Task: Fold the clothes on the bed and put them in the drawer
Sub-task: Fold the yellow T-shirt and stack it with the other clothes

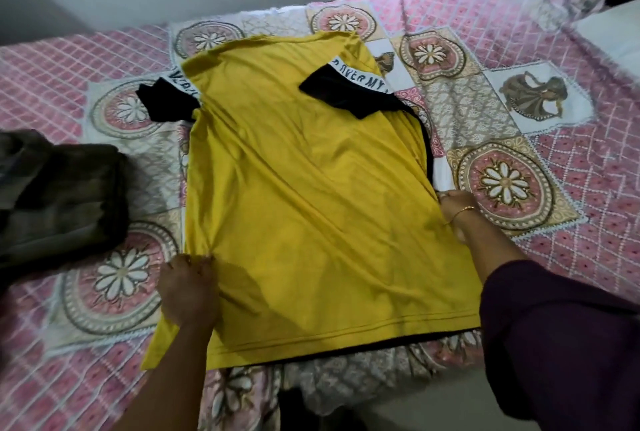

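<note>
head | I judge yellow T-shirt [311, 195] mid-fold at bed [588, 139] near edge | left hand [188, 287] pinches its side, right hand [457, 212] grips opposite side | dark folded pile [62, 195] at left edge; drawer step pending

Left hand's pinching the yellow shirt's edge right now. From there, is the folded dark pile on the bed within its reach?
Probably yes. The dark pile lies on the left hand's own side, with only bare bedspread between. It would first have to release the yellow shirt.
</note>
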A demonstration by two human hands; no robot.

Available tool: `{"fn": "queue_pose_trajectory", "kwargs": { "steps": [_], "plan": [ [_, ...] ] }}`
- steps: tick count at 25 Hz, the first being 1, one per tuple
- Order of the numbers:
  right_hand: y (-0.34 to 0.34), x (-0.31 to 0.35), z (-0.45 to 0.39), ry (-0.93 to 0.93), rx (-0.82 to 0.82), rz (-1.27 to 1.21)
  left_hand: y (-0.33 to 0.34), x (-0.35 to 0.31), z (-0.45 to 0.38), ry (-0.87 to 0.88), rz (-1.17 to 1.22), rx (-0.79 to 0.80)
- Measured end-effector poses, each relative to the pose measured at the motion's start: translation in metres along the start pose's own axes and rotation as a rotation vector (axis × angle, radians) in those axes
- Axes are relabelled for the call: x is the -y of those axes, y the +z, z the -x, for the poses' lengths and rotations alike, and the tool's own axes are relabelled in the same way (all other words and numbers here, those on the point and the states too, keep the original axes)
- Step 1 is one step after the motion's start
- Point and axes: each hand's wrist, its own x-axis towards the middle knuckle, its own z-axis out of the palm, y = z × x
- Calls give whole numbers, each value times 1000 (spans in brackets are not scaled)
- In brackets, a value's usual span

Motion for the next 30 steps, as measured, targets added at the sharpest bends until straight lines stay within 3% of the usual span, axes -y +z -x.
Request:
{"fn": "queue_pose_trajectory", "kwargs": {
  "steps": [3,6,8,12,17,22,25,28,30],
  "plan": [
    [-6,2,6,138,93,-254,-9,9,-4,-48,-25,27],
    [-4,10,8,119,182,-365,-13,14,-16,-18,-58,-19],
    [1,16,10,126,211,-423,-15,16,-26,-3,-73,50],
    [8,22,-5,238,250,-409,-20,17,-25,-217,100,27],
    [-1,35,-10,218,160,-349,-31,37,-16,-234,58,0],
    [-12,27,-29,389,45,-546,-35,57,-28,-181,-19,39],
    [-1,33,-25,273,194,-460,-32,62,-20,-77,-9,90],
    [17,30,-26,104,39,-300,-33,63,-14,-21,-26,139],
    [21,29,-27,132,-21,-317,-34,64,-16,-23,-65,168]
  ]
}}
